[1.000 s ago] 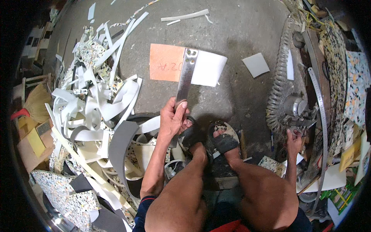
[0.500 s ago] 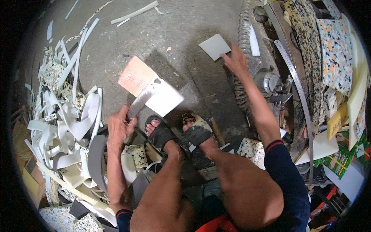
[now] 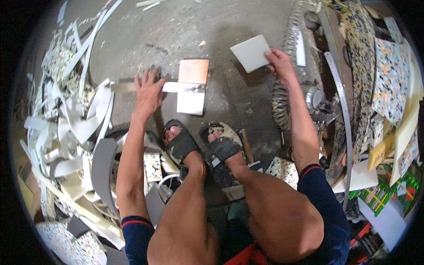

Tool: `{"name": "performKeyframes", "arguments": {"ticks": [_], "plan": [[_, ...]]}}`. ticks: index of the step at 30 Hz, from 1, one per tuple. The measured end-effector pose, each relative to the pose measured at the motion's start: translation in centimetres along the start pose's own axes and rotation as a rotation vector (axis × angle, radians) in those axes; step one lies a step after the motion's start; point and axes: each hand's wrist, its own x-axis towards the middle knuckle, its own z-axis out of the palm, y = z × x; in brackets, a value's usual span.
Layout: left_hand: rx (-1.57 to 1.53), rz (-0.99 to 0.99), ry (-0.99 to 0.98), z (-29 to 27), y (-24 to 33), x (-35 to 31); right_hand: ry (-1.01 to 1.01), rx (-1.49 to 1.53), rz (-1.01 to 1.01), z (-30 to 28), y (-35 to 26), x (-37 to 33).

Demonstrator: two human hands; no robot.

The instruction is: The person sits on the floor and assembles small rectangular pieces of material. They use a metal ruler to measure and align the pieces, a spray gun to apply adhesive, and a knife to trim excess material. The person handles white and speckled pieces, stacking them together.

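My left hand, its fingers spread, rests on a flat metal strip like a ruler, with a hole near its right end. That strip crosses a flat piece on the floor, orange on its far part and white on its near part; whether these are one piece or two I cannot tell. To the right, my right hand pinches the corner of a pale square foam piece, held just above the floor with its shadow below.
Foam offcuts heap up on the left. On the right stand a coiled hose, a metal machine part, a long steel ruler and stacked speckled foam. My sandalled feet are between my hands and me.
The metal strip and the orange-and-white piece have turned to lie straighter, and my left hand has moved forward, its fingers now spread. My right hand has picked up the pale foam square.
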Motion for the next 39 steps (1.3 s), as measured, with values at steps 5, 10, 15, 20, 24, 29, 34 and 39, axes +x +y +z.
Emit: {"name": "performKeyframes", "arguments": {"ticks": [5,10,15,20,24,29,34,39], "plan": [[-0.11,-0.152,0.011,1.5,1.0,-0.2,-0.223,0.243,0.004,3.9,-4.0,-3.0],[-0.892,-0.496,0.233,1.3,3.6,-1.1,-0.39,0.11,-0.045,9.8,-4.1,-0.7],[-1.11,-0.615,0.169,2.8,4.4,-0.7,-0.409,0.1,0.012,14.2,-3.8,1.1],[-1.046,-0.61,0.135,2.8,4.5,0.4,-0.428,0.084,-0.013,15.3,-3.1,2.2],[-0.974,-0.592,0.118,3.4,4.5,0.9,-0.442,0.09,-0.006,15.6,-2.7,2.4],[-0.961,-0.564,0.089,3.5,4.5,2.1,-0.459,0.119,-0.005,16.0,-2.8,2.2],[-0.917,-0.544,0.101,4.4,4.1,3.0,-0.436,0.135,-0.026,17.0,-2.9,2.2],[-1.038,-0.604,0.087,4.6,4.0,3.1,-0.419,0.148,-0.032,17.1,-2.9,2.3]]}}
